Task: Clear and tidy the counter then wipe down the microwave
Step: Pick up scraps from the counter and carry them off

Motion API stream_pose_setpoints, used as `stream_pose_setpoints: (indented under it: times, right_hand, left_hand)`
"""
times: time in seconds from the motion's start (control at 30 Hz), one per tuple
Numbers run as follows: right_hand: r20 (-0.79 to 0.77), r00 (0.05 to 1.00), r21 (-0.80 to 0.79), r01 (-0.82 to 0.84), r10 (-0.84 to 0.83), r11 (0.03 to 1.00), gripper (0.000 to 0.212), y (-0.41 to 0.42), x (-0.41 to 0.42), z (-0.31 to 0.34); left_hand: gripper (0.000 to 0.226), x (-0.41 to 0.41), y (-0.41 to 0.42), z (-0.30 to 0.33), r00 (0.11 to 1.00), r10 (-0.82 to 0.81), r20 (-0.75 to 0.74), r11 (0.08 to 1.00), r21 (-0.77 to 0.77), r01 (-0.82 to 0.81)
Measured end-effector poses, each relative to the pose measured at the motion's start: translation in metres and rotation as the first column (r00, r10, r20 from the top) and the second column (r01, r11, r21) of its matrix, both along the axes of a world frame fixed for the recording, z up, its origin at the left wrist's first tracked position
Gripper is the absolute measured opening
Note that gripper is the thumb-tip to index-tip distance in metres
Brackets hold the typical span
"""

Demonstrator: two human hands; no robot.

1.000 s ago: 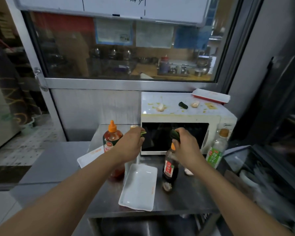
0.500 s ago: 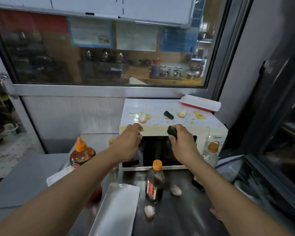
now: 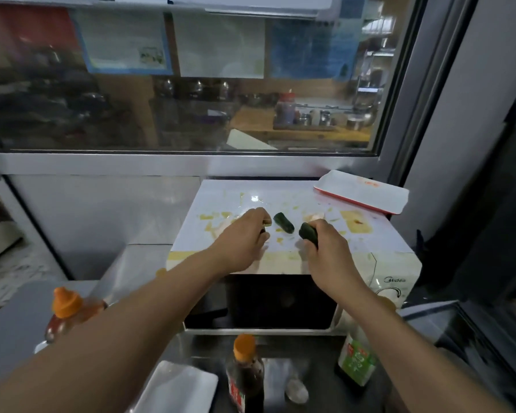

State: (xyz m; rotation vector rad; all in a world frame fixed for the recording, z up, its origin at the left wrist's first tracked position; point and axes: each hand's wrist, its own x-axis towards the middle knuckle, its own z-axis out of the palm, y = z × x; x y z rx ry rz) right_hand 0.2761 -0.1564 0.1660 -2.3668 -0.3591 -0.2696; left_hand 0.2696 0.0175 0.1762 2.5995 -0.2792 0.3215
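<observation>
The white microwave (image 3: 382,248) stands on the steel counter, its top smeared with yellow stains and food scraps. A dark green cucumber piece (image 3: 283,222) lies on the top between my hands. My left hand (image 3: 245,236) hovers over the top with fingers curled round a small green scrap (image 3: 267,223). My right hand (image 3: 325,245) grips another dark green cucumber piece (image 3: 307,234). A pale food lump (image 3: 315,217) lies just behind my right hand.
A white tray with a red rim (image 3: 361,193) rests on the microwave's back right corner. On the counter (image 3: 149,260) stand an orange-capped sauce bottle (image 3: 64,314), a dark soy bottle (image 3: 245,374), a green-labelled bottle (image 3: 356,360), a white plate (image 3: 176,389) and a pale scrap (image 3: 295,390).
Both hands rose from in front of the microwave door to above its top, still holding their green pieces. The view moved closer and upward.
</observation>
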Motion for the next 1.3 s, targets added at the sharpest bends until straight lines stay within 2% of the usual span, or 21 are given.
stream_pose_setpoints:
  times: [0.23, 0.7, 0.87, 1.3]
  right_hand:
    - [0.005, 1.000, 0.024, 0.005, -0.005, 1.000, 0.021, -0.006, 0.026, -0.006]
    - [0.017, 0.999, 0.047, 0.041, -0.042, 0.998, 0.019, -0.002, 0.046, -0.012]
    - [0.020, 0.998, 0.059, 0.053, -0.055, 0.997, 0.019, -0.001, 0.049, -0.012]
    - [0.034, 0.997, 0.062, 0.065, -0.067, 0.996, 0.019, -0.005, 0.055, -0.017]
  left_hand:
    - [0.018, 0.043, -0.007, -0.002, 0.997, -0.058, 0.053, 0.996, 0.067, 0.054]
    - [0.028, 0.090, -0.007, -0.018, 0.979, -0.195, 0.067, 0.973, 0.138, 0.184]
    - [0.029, 0.095, -0.008, -0.021, 0.967, -0.250, 0.059, 0.961, 0.136, 0.240]
    - [0.023, 0.101, -0.019, -0.031, 0.965, -0.250, 0.074, 0.965, 0.103, 0.242]
